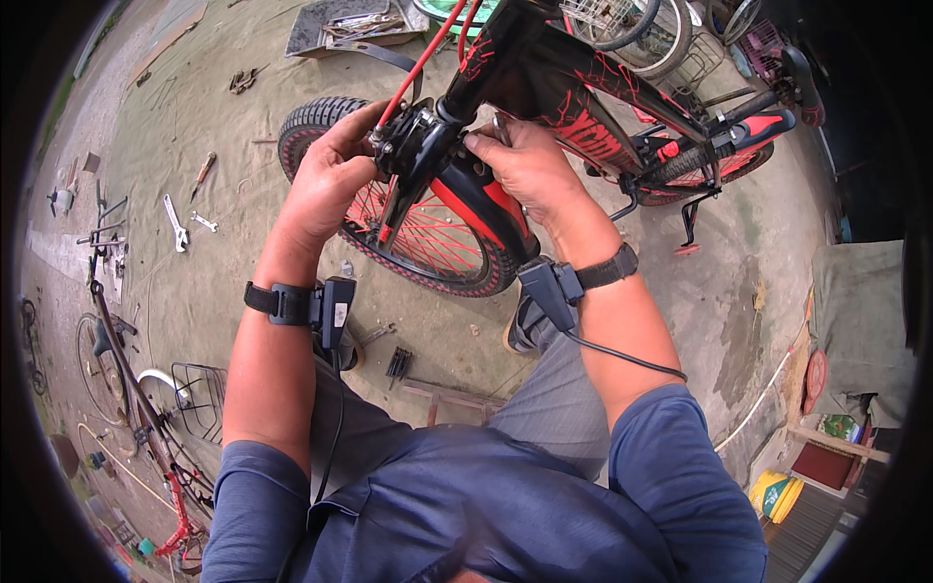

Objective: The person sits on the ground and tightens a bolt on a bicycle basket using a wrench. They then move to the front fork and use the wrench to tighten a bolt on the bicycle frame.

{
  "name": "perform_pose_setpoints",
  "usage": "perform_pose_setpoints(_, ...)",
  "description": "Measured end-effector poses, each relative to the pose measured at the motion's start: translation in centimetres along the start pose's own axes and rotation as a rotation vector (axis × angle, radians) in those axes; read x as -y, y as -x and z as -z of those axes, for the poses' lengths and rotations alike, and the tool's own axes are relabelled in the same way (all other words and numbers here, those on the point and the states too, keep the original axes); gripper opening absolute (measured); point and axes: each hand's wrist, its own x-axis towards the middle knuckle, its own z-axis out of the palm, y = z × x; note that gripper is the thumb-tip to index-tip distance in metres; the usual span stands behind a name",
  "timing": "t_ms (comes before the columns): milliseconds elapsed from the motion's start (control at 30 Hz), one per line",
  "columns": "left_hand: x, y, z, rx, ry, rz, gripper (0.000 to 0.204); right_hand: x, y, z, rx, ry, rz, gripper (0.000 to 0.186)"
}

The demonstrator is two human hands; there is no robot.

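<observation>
A black and red bicycle (pixel 583 126) stands before me, its front wheel (pixel 442 277) between my feet and a tool tray. My left hand (pixel 330 180) is closed at the front of the black fork crown (pixel 420 146), thumb and forefinger beside the bolted parts there; its fingertips are partly hidden. On the other side of the fork, my right hand (pixel 535 170) is closed, with a slim grey metal tool (pixel 501 129) sticking up from its fingers; its exact kind is unclear. Just below that hand runs the black and red mudguard (pixel 476 209). Red cables (pixel 423 63) come down to the fork.
On the ground cloth at left lie a large wrench (pixel 176 222), a small wrench (pixel 205 222) and a screwdriver (pixel 203 177). A grey tray (pixel 303 39) of tools sits beyond the wheel. Other bicycles stand at far left and back right. A yellow bucket (pixel 775 496) is at lower right.
</observation>
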Motion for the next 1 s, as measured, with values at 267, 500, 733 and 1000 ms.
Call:
perform_pose_setpoints(267,-0.1,0.0,0.0,0.0,-0.008,-0.014,0.074,-0.1,-0.5,0.0,-0.015,0.193,0.086,0.03)
perform_pose_setpoints(500,-0.1,0.0,-0.1,-0.006,-0.014,-0.018,0.074,0.2,-0.2,-0.4,-0.078,0.411,0.184,0.028)
perform_pose_setpoints(733,-0.3,0.1,-0.3,-0.025,-0.009,-0.025,0.072,0.3,1.2,-1.6,-0.27,0.88,0.54,0.017)
perform_pose_setpoints(1000,0.1,-0.1,-0.2,-0.037,0.009,-0.042,0.07,0.2,1.4,-1.1,-0.222,0.798,0.406,0.021)
